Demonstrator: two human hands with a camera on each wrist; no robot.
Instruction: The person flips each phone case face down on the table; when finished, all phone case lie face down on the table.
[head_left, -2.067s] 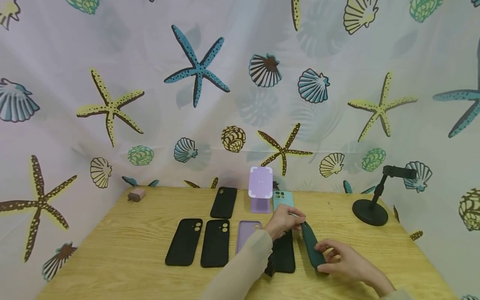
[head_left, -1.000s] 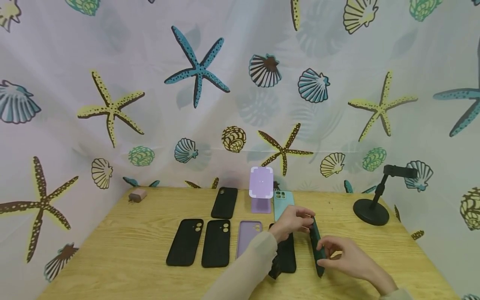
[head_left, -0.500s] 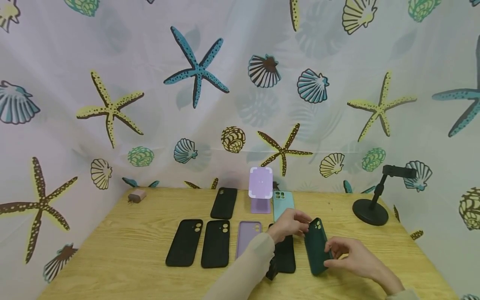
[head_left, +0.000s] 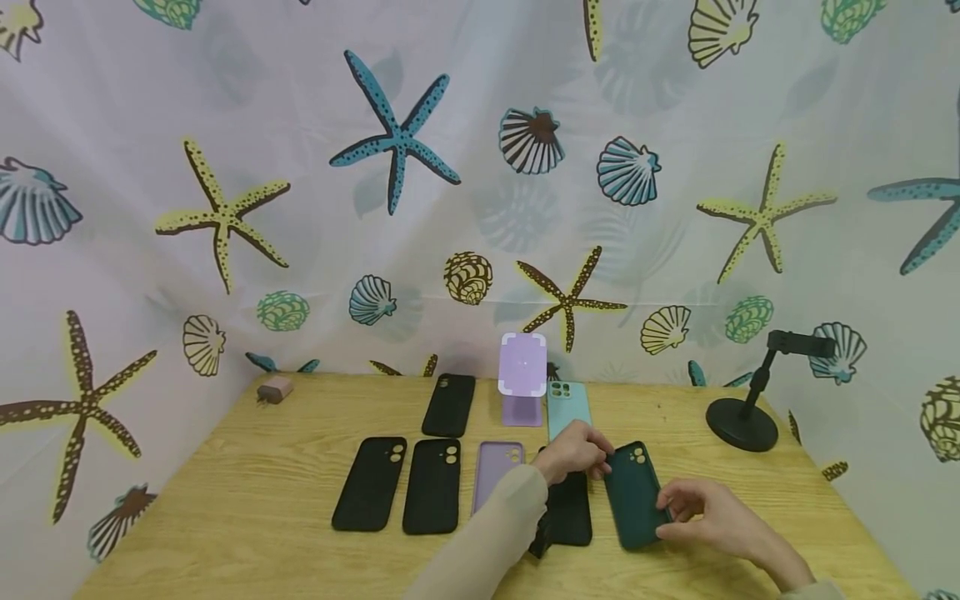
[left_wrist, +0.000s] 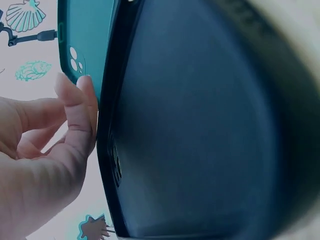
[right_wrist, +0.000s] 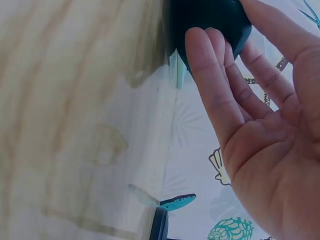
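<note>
A dark green phone case [head_left: 636, 496] with camera cut-outs at its top right lies between my hands, its broad face turned up in the head view. My left hand [head_left: 576, 452] pinches its upper left corner; in the left wrist view the fingertips [left_wrist: 87, 82] meet the case edge beside the cut-outs. At the lower right edge, my right hand [head_left: 701, 512] holds the case with thumb and fingers bent. Its corner sits between them in the right wrist view. Left of it lies a black phone case [head_left: 570, 512], partly behind my left wrist; a dark case fills much of the left wrist view.
Black cases [head_left: 431, 487] and a lilac case [head_left: 495, 475] lie in a row on the wooden table [head_left: 247, 500]. Behind them are another black case [head_left: 448, 406], a lilac stand [head_left: 522, 367] and a light blue case [head_left: 567, 404]. A black stand [head_left: 741, 425] is right, a pink charger [head_left: 273, 389] left.
The green case went from tilted to edge-on, then turned so its broad face and camera cut-outs show. It has come down flatter, and my right hand has shifted slightly right with it.
</note>
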